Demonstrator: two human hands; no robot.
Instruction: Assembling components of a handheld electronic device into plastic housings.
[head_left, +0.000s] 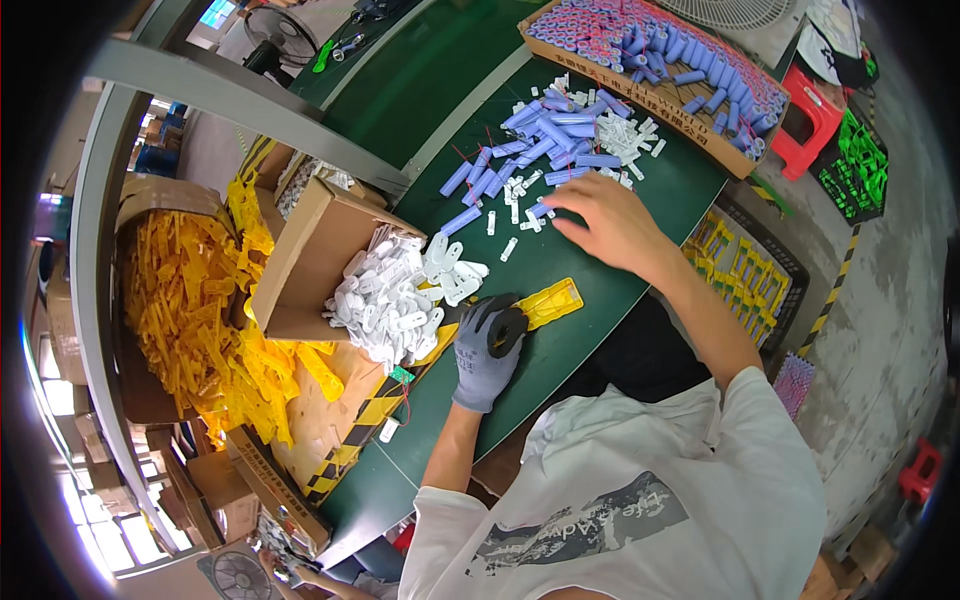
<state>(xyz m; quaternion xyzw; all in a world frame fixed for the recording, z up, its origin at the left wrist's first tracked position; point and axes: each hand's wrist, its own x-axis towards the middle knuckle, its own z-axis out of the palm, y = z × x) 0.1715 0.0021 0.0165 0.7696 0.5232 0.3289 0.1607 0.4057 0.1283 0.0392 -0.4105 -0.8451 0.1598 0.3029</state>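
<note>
My left hand (484, 350), in a grey glove, presses down on a yellow plastic holder (550, 301) lying on the green table (420, 100). My bare right hand (605, 222) reaches forward onto the table, its fingers at small white plastic pieces (520, 205) scattered beside a pile of blue cylindrical battery cells (545, 140). Whether the right fingers pinch anything is hidden. White oblong plastic parts (395, 295) spill from a tipped cardboard box (310, 255) just left of my left hand.
A long cardboard tray (640, 105) of blue and pink cells lies at the far right of the table. A large box of yellow plastic holders (185, 290) stands at the left. A black crate of yellow parts (745, 265), a red stool (810, 120) and fans are around.
</note>
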